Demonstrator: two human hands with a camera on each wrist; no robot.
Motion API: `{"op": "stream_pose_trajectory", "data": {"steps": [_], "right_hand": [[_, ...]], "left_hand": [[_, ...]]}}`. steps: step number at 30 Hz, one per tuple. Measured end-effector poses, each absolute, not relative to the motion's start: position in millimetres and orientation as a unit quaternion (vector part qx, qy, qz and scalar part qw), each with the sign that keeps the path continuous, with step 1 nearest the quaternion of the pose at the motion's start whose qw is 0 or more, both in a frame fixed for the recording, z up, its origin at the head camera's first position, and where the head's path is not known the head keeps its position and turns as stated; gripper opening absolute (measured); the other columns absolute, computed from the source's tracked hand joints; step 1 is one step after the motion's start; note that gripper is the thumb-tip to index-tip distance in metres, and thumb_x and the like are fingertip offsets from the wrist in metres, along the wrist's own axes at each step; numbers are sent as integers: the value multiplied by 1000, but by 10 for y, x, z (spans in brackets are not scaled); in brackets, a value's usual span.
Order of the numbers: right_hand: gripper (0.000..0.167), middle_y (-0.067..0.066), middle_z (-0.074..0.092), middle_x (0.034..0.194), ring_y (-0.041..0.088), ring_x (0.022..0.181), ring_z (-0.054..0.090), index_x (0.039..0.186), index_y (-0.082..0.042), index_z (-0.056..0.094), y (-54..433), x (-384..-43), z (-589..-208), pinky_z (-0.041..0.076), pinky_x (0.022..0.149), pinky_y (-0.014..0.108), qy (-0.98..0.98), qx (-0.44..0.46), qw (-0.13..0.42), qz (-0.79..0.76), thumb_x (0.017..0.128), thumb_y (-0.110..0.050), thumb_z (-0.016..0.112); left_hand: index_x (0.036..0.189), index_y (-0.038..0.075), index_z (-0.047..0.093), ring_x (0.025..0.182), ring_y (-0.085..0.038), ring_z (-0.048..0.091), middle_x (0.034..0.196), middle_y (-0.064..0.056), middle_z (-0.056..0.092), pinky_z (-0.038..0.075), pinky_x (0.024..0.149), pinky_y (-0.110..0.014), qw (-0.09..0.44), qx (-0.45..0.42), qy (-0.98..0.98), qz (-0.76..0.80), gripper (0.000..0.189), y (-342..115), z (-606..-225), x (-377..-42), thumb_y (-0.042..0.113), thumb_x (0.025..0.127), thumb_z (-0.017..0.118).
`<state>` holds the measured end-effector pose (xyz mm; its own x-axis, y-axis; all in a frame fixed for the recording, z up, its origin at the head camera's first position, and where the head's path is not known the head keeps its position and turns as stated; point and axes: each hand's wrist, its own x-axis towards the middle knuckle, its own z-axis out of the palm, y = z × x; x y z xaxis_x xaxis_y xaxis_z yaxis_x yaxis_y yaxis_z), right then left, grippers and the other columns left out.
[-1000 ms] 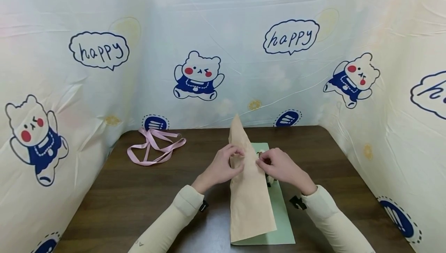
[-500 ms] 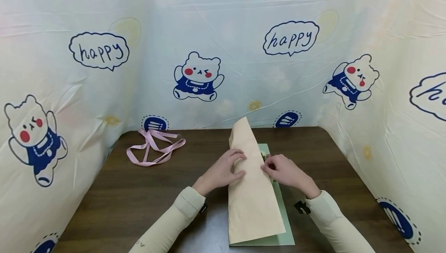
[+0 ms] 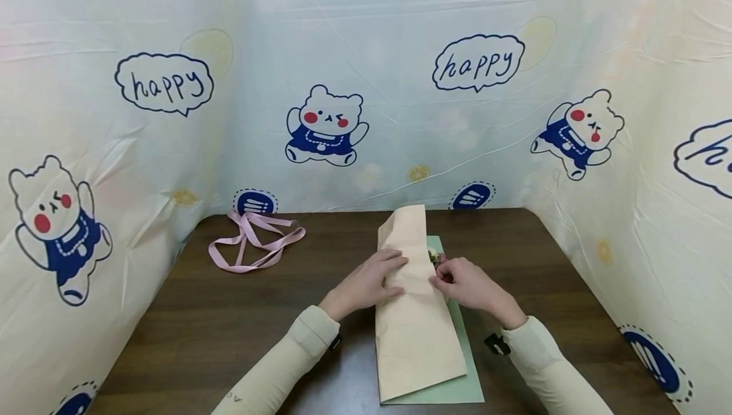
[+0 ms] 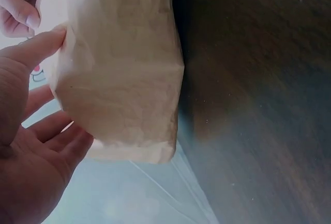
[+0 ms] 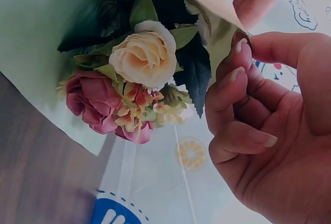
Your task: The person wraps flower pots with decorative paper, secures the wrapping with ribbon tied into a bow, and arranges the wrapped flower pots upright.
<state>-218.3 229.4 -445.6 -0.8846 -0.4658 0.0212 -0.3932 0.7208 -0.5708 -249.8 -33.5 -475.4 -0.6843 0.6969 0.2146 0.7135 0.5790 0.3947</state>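
A sheet of beige wrapping paper [image 3: 420, 339] is folded over a pale green layer [image 3: 467, 391] on the table. My left hand [image 3: 370, 280] rests on the folded paper, fingers spread and lightly bent; the left wrist view shows its thumb [image 4: 44, 45] against the paper. At the flap's free edge, my right hand [image 3: 471, 285] pinches the paper between thumb and forefinger. Beneath the flap lies a bunch of artificial flowers, with a cream rose [image 5: 145, 56], a dusty pink rose [image 5: 92, 100] and dark leaves. In the head view the flap and right hand hide most of the bunch.
A loosely looped pink ribbon [image 3: 251, 243] lies at the back left of the dark wooden table [image 3: 274, 351]. Printed cloth [image 3: 326, 34] with bears and lettering hangs around the table's back and sides.
The flap has swung over to the right, covering more of the green layer and flowers. My right hand has moved slightly right and down with its edge; the left fingers now lie flatter on the paper.
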Motion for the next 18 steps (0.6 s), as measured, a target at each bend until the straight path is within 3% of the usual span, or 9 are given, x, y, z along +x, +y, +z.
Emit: {"op": "stream_pose_trajectory", "data": {"steps": [9, 18], "right_hand": [[32, -9, 42, 55, 5, 47, 39, 69, -18, 62, 2315, -2179, -4477, 34, 45, 22, 930, -226, 64, -282, 100, -25, 66], [28, -10, 52, 59, 6, 50, 44, 74, -13, 70, 2329, -2160, -4485, 38, 46, 23, 933, -224, 69, -272, 98, -27, 69]], "left_hand": [[150, 9, 50, 146, -27, 40, 156, -13, 44, 37, 117, -40, -17, -389, -895, -217, 70, -325, -4804, -2530, 36, 92, 77], [148, 3, 51, 142, -32, 45, 151, -18, 49, 40, 114, -43, -35, -375, -895, -238, 78, -293, -4746, -2513, 24, 82, 87]]}}
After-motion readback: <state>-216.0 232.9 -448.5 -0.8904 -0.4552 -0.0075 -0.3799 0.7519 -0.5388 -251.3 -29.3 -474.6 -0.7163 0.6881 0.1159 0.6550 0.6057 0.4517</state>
